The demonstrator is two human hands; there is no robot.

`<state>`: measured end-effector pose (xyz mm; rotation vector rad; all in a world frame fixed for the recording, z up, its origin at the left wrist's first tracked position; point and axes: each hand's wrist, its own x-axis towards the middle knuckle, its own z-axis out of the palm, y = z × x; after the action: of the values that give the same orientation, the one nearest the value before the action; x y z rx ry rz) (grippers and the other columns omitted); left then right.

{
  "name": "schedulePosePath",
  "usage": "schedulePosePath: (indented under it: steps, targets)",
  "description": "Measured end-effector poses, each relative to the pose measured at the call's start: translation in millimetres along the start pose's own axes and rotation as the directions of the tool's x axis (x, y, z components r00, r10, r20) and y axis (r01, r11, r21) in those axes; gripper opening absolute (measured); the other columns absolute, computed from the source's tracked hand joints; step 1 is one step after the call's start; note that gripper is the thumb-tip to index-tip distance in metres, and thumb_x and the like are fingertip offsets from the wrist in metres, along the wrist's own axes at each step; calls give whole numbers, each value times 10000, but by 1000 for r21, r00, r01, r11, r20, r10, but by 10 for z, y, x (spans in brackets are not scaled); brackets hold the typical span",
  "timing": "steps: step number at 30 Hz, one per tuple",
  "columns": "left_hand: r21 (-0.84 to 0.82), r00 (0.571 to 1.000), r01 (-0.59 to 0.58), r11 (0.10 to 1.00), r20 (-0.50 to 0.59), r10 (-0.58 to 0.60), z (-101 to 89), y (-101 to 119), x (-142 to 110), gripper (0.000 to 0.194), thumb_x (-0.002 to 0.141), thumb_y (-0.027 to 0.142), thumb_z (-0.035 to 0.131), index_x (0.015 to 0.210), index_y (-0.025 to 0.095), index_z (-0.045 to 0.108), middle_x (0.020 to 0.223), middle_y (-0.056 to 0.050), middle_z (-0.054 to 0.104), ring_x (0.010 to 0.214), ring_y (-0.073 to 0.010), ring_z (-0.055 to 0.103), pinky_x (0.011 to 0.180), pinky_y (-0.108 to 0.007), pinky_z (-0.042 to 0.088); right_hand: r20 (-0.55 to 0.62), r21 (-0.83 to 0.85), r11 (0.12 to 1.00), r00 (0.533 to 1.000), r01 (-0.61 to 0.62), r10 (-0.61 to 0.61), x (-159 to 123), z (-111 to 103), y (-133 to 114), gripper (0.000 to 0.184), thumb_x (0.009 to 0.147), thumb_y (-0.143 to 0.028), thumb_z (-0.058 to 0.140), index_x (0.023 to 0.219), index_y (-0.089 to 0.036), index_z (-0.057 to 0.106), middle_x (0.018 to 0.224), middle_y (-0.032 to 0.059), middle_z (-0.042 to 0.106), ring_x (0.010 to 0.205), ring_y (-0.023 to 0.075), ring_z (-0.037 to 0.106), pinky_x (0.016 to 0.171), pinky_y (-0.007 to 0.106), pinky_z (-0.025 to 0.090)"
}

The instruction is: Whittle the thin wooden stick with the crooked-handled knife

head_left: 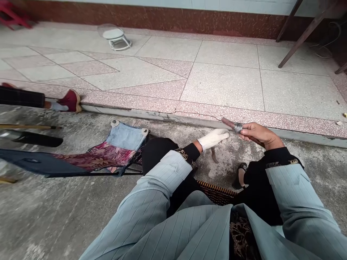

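My right hand is bare and closed round one end of a short brown stick with silvery wire wound about it. The stick's free end points up and left, over the edge of the tiled step. Just left of it, my left hand wears a white knitted glove. Its fingers are pressed together near the wire coil, and whatever they pinch is hidden. Below the glove, a small brown curved piece shows against the concrete; I cannot tell its kind.
A raised tiled step runs across in front of me. A low folding chair with patterned cloth stands at my left. Farther left is another person's shoe. A small white stool and a wooden-legged table stand on the step.
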<state>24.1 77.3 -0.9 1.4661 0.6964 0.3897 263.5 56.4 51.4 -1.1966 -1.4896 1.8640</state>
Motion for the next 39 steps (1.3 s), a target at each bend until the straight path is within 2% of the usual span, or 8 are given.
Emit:
schedulePosePath:
  steps: [9, 14, 17, 20, 24, 28, 32, 39]
  targets:
    - [292, 993, -17, 956, 116, -18, 141, 18, -7, 360, 963, 444, 398, 925, 163, 619, 654, 23, 522, 560, -97, 458, 552, -221, 345, -400, 83, 996, 916, 16, 19, 188, 11, 96, 453, 663, -567, 786, 739, -182, 559, 671, 7, 571, 515, 93, 432, 503, 257, 357]
    - [526, 983, -120, 842, 181, 27, 167, 80, -6, 314, 929, 407, 465, 851, 165, 649, 716, -12, 577, 654, -135, 489, 619, -253, 335, -537, -445, 821, 840, -359, 76, 265, -37, 140, 291, 818, -455, 667, 881, -172, 650, 718, 58, 624, 598, 160, 526, 553, 289, 368]
    - [555, 985, -123, 823, 168, 33, 107, 146, -26, 323, 929, 412, 458, 843, 163, 646, 746, -16, 586, 662, -136, 481, 626, -255, 324, -432, -699, 571, 891, -430, 143, 250, -34, 122, 209, 864, -374, 620, 820, -174, 664, 759, 88, 647, 677, 201, 573, 595, 311, 364]
    - [535, 987, -120, 836, 154, 44, 8, 228, -67, 330, 928, 402, 441, 831, 156, 637, 719, 1, 551, 640, -122, 458, 616, -246, 308, -247, -762, 520, 915, -387, 319, 196, -35, 99, 226, 852, -362, 632, 725, -176, 635, 731, 82, 652, 646, 193, 573, 589, 313, 365]
    - [448, 985, -137, 883, 155, 74, -101, 272, -93, 330, 908, 421, 471, 840, 141, 631, 718, 9, 540, 658, -112, 449, 632, -236, 317, 191, -659, 703, 845, -267, 499, 109, -28, 72, 309, 804, -457, 687, 693, -174, 635, 617, 15, 607, 534, 128, 504, 538, 274, 366]
    - [230, 998, -53, 972, 40, 45, -152, 181, -35, 358, 883, 479, 507, 919, 139, 616, 768, -2, 577, 635, -100, 459, 612, -231, 349, 429, -340, 935, 867, -106, 254, 4, -10, -6, 350, 792, -502, 709, 829, -157, 666, 693, -16, 607, 549, 87, 480, 541, 237, 373]
    - [124, 999, -27, 992, -25, 30, -106, 68, 13, 374, 903, 495, 477, 875, 140, 592, 720, -3, 550, 590, -90, 446, 571, -224, 355, 95, -24, 999, 995, 30, -28, -77, 24, -89, 355, 776, -485, 742, 805, -145, 642, 703, -10, 584, 552, 75, 449, 533, 228, 341]
    - [335, 991, -39, 941, 131, -6, 54, 160, -68, 364, 938, 452, 433, 877, 151, 629, 646, 11, 510, 559, -101, 429, 541, -227, 335, -358, 23, 1000, 934, 20, -10, 134, 85, 11, 400, 703, -522, 768, 726, -173, 574, 626, -11, 546, 517, 89, 433, 504, 246, 343]
